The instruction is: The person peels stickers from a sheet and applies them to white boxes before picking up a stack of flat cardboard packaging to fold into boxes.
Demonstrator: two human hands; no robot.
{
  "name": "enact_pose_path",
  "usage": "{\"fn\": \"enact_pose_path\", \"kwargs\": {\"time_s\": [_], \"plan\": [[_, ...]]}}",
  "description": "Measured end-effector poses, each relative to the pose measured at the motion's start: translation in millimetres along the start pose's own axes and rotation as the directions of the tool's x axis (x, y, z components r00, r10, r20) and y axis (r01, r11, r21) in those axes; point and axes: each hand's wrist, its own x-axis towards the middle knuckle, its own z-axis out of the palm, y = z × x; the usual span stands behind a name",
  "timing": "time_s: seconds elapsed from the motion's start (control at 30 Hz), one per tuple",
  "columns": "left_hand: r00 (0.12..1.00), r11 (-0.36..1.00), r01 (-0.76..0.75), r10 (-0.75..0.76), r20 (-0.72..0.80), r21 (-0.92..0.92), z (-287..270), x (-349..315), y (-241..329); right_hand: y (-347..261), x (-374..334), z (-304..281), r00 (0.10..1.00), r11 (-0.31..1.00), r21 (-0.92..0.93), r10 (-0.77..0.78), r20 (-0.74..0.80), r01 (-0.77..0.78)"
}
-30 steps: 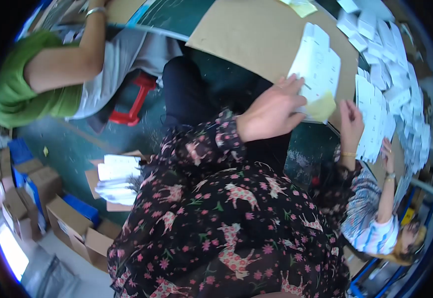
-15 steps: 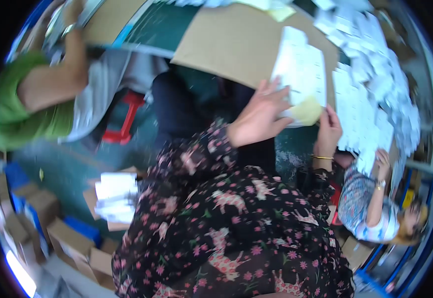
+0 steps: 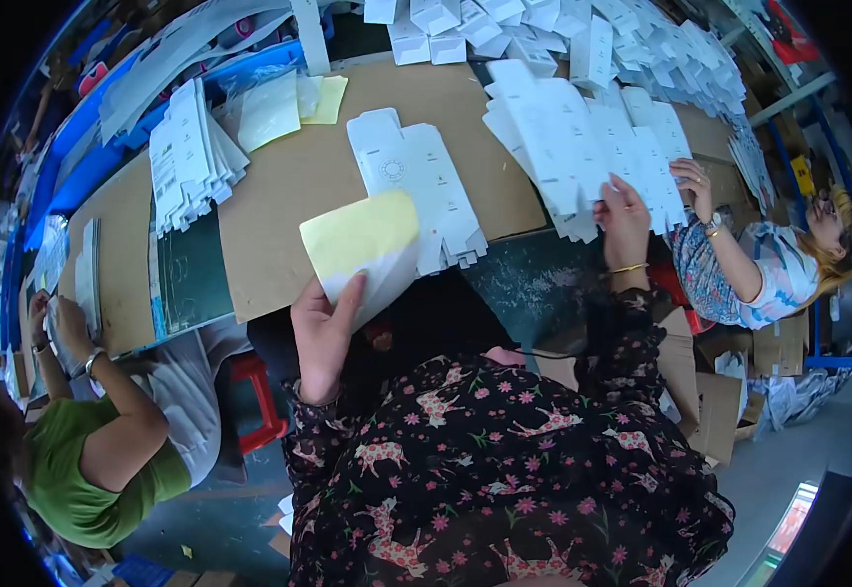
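Note:
My left hand is closed, pinching a yellow and white paper sheet by its lower edge between thumb and fingers. The sheet is tilted and covers part of a flattened white carton lying on the cardboard in front of me. On the right, my right hand has its thumb and fingers pressed together on the lower edge of a flat carton in a fanned pile. Some of its fingertips are hard to make out against the white card.
Flat cartons and yellow sheets lie left on the cardboard mat. Folded white boxes heap up at the back. A person in green works at left; another person's hand is close by my right hand.
The view has swung to the right. My left hand, spread over the carton before, now holds the yellow and white sheet. My right hand has left the sheet's corner for the fanned cartons.

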Motion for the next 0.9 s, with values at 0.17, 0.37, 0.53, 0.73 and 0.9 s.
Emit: {"fn": "enact_pose_path", "kwargs": {"time_s": [0.17,0.37,0.53,0.73,0.9], "plan": [[0.997,0.994,0.076,-0.077,-0.017,-0.078,-10,4,-6,-7,-20,-1,0.607,0.160,-0.896,-0.782,0.141,0.414],[0.987,0.954,0.159,-0.148,0.063,-0.253,7,26,-7,22,-90,117,0.851,0.883,-0.345,-0.106,0.514,0.319],[0.972,0.914,0.227,-0.192,0.135,-0.337,24,23,1,53,-92,153,0.842,0.970,-0.172,-0.055,0.537,0.173],[0.950,0.923,0.304,-0.277,0.142,-0.236,7,4,23,7,-113,132,0.760,0.801,-0.331,-0.221,0.611,0.498],[0.976,0.965,0.216,-0.219,-0.001,-0.149,-14,-4,57,-37,-115,140,0.735,0.992,-0.098,0.005,0.678,0.083]]}}
